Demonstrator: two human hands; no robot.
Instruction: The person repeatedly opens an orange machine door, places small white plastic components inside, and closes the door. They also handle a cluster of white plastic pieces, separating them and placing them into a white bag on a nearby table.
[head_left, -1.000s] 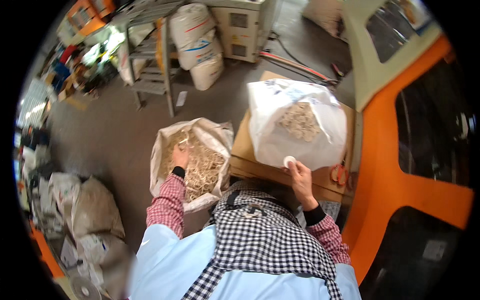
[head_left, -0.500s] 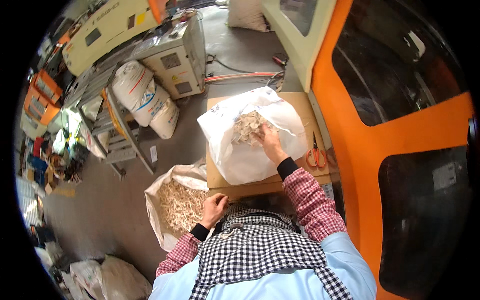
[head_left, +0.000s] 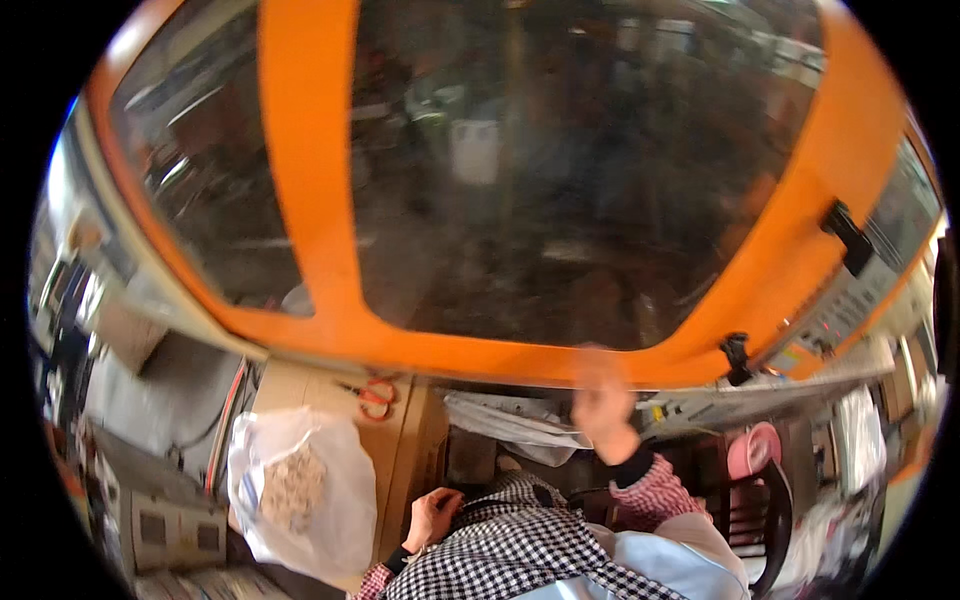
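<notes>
My right hand (head_left: 604, 402) is raised in front of the lower orange frame of a machine door (head_left: 480, 350) with a dark window. Motion smears its fingers, and whether they touch the frame I cannot tell. My left hand (head_left: 433, 518) rests low beside my checked apron (head_left: 500, 535), its fingers curled; what they hold, if anything, is hidden. To the left of it, an open white plastic bag (head_left: 350, 500) holds a heap of small beige pieces (head_left: 293, 487). Orange-handled scissors (head_left: 376, 398) lie on the cardboard-coloured surface (head_left: 310, 385) behind the bag.
At the right stand a dark chair (head_left: 770, 520) and a pink basin (head_left: 752, 450). Two black handles, one of them an upper handle (head_left: 848, 236), are at the door's right side near a control panel (head_left: 830, 320). Clear plastic sheeting (head_left: 510, 425) hangs below the door.
My view has swung right toward the machine door. My right hand has left the beige pieces in the bag and now is up by the door. My left hand stays low and curled.
</notes>
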